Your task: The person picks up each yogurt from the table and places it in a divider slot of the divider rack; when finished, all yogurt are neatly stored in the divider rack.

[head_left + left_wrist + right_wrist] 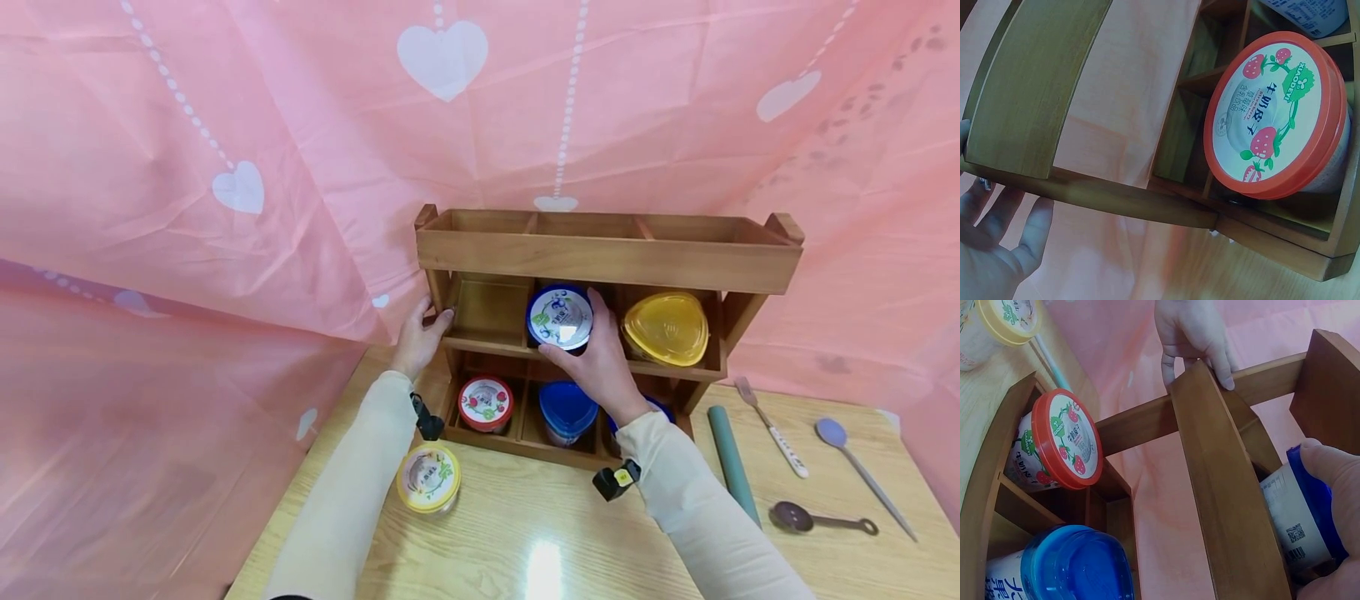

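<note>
My right hand [602,367] grips a round tub with a blue-rimmed lid [560,317] at the middle compartment of the wooden rack's [607,258] second tier. In the right wrist view the tub's white side [1297,515] with a printed code shows between thumb and fingers. My left hand [422,335] holds the rack's left side at the second tier, thumb over the edge; the left wrist view shows its fingers [1038,231] around the wood. A yellow triangular-lidded container [666,328] sits in the right compartment of that tier. The left compartment [489,310] shows its bare bottom.
In the bottom tier stand a red-lidded tub [486,404], a blue-lidded container [567,410] and another blue-lidded one [651,411], partly hidden. A yellow-lidded tub [429,477] stands on the table. Rightward lie a green roll [733,462], fork [772,429], blue spoon [862,471] and dark scoop [795,517].
</note>
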Motion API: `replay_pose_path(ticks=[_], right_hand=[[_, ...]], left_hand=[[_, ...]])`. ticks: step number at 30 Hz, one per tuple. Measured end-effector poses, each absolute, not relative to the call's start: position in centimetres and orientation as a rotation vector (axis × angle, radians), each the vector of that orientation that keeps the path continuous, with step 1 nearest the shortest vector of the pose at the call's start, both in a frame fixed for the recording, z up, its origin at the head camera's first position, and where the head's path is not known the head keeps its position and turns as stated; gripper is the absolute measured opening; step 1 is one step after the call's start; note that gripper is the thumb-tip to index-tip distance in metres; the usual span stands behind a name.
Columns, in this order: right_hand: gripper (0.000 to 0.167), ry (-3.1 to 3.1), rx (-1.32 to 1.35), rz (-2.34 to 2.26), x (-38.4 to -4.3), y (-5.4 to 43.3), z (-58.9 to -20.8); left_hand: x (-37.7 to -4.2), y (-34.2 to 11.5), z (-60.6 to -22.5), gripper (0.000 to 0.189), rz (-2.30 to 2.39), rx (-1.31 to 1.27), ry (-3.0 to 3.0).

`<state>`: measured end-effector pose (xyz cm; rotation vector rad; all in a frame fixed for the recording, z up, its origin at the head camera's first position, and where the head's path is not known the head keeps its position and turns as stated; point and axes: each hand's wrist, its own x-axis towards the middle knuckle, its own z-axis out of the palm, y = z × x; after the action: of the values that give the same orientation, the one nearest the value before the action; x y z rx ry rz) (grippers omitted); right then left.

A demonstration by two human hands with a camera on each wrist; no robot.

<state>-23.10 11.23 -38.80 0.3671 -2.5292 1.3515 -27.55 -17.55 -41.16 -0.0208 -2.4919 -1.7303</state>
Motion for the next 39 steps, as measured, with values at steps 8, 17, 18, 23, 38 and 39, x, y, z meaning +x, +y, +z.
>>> replay_pose_path(ticks=[8, 17, 18, 23, 38, 39], right_hand=[[0.105, -2.528, 0.367, 1.341, -22.9, 11.3, -38.7], [0.103, -2.471, 0.424, 1.305, -22.0, 11.6, -38.2], [0.103, -2.463, 0.432, 1.297, -21.8, 11.6, -38.1], [0.100, -2.433, 0.458, 1.253, -20.6, 11.5, -37.5], [0.090, -2.443, 0.833, 1.297, -15.1, 7.3, -37.9], [0.090, -2.459, 0.852, 1.302, -14.8, 6.9, -38.2]], left_hand=[[-27.6, -17.6, -41.2, 0.054, -1.750, -0.017, -2.491], [-27.4, -17.6, -41.1, 0.053, -1.751, -0.023, -2.495], [-27.4, -17.6, -41.1, 0.053, -1.751, -0.022, -2.496], [-27.5, -17.6, -41.1, 0.053, -1.745, -0.021, -2.491], [-27.6, -17.7, -41.2, 0.056, -1.736, -0.026, -2.497], [-27.7, -17.7, -41.2, 0.056, -1.736, -0.023, -2.498]])
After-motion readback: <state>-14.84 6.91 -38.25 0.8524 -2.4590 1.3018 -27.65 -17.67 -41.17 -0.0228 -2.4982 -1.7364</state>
